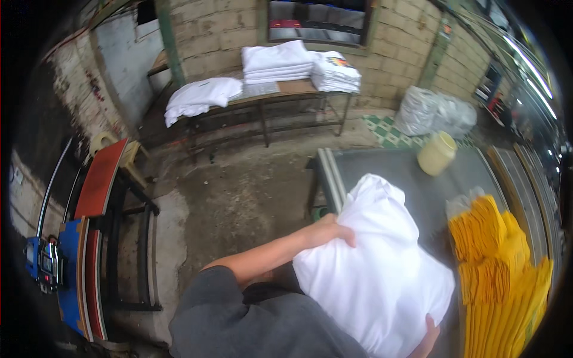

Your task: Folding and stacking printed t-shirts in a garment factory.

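Observation:
A bundle of white fabric, apparently a garment (371,268), is held in front of my body over the grey-topped table (380,163). My left hand (333,232) grips its left upper edge, thumb on top and the other fingers hidden beneath. At the lower right, my right hand (429,333) holds the near edge of the cloth; only the thumb and part of the hand show. Stacks of folded yellow cloth (488,259) lie on the table to the right of the white fabric.
A pale yellow plastic container (437,153) stands on the table's far part. Against the block wall, a bench (291,87) carries folded white shirts (277,62). Filled plastic bags (434,112) sit at the back right. A machine with red (102,179) and blue boards (70,268) stands left.

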A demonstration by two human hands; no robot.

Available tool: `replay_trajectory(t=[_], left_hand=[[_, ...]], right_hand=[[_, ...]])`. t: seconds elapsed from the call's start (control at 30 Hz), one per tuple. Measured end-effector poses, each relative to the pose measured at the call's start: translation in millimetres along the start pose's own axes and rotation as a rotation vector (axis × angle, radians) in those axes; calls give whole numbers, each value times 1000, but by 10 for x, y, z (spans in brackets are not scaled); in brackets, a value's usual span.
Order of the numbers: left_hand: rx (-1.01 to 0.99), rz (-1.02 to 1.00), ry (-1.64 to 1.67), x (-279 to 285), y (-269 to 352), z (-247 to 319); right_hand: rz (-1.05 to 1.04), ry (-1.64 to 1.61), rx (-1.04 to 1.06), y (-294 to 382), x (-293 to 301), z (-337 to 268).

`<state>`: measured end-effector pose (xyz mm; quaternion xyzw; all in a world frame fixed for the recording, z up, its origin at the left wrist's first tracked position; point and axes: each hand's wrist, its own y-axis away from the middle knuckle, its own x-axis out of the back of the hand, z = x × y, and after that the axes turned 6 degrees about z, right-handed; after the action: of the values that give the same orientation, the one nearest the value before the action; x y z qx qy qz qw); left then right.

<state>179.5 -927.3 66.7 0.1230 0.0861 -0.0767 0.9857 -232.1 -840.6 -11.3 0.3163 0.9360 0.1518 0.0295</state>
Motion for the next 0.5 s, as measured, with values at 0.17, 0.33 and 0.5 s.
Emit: replay_trajectory(t=[0.17, 0.33, 0.5], left_hand=[[-106, 269, 139, 1417, 412, 327], [-112, 486, 171, 2459, 549, 513], [-42, 588, 300, 3249, 252, 505]], right_hand=[[-13, -13, 95, 468, -1737, -550], [-367, 138, 198, 413, -3221, -791], [-567, 264, 288, 194, -4577, -810]])
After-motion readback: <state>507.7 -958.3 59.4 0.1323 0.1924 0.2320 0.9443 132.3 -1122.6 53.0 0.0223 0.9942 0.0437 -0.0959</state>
